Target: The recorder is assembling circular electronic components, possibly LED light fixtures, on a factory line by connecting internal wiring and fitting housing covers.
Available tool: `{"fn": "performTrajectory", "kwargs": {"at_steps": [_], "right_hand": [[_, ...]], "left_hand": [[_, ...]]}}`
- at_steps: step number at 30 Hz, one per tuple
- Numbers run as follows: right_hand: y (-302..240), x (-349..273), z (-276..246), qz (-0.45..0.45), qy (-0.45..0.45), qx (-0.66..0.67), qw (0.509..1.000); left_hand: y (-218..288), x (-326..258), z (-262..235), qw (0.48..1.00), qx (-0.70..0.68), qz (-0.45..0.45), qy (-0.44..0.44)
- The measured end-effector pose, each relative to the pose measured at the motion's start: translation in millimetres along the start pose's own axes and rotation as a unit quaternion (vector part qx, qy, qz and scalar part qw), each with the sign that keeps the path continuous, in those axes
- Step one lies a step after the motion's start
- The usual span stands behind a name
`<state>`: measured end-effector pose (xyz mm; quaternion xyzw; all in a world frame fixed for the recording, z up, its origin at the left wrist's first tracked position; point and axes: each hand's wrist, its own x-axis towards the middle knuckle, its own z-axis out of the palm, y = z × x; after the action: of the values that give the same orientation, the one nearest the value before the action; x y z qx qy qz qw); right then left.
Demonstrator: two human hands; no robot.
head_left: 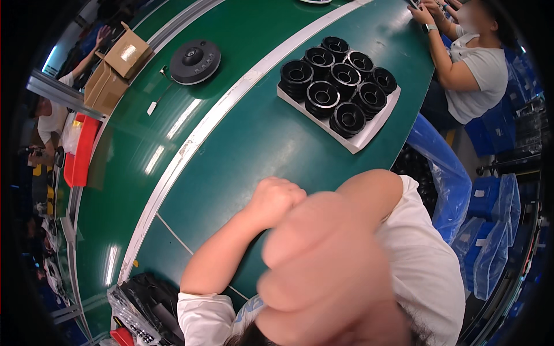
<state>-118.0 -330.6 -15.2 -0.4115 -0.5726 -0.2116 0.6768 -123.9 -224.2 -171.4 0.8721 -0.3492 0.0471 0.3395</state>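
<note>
My left hand (274, 200) rests on the green table (231, 155), its fingers curled into a fist. Nothing shows sticking out of it, and my right hand partly covers its far side. Raised very close to the camera, my right hand (326, 265) looks large and blurred. Its fingers are bent inward, and whatever lies inside them, if anything, is hidden. Beyond both hands, a shallow white tray (353, 144) carries several stacks of black ring-shaped parts (344, 78). Neither hand touches the tray or the stacks.
A round dark-grey device (195, 62) with a cable sits past the white rail (190, 144). Cardboard boxes (128, 53) and a red bin (82, 151) are at left. Black plastic-wrapped items (151, 305) lie lower left. A co-worker (473, 69) and a blue-lined container (444, 179) are at right.
</note>
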Motion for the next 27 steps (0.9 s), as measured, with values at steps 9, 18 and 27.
{"fn": "performTrajectory", "kwargs": {"at_steps": [9,18,27], "right_hand": [[114,-53,51,0.007,-0.338,-0.165,0.927],[161,-85,45,0.293,-0.488,-0.046,0.821],[167,-82,45,0.341,-0.519,-0.105,0.777]], "left_hand": [[7,-15,18,0.992,-0.072,-0.057,0.086],[11,-7,-5,0.997,0.017,0.032,0.064],[11,-7,-3,0.996,0.023,0.022,0.083]]}}
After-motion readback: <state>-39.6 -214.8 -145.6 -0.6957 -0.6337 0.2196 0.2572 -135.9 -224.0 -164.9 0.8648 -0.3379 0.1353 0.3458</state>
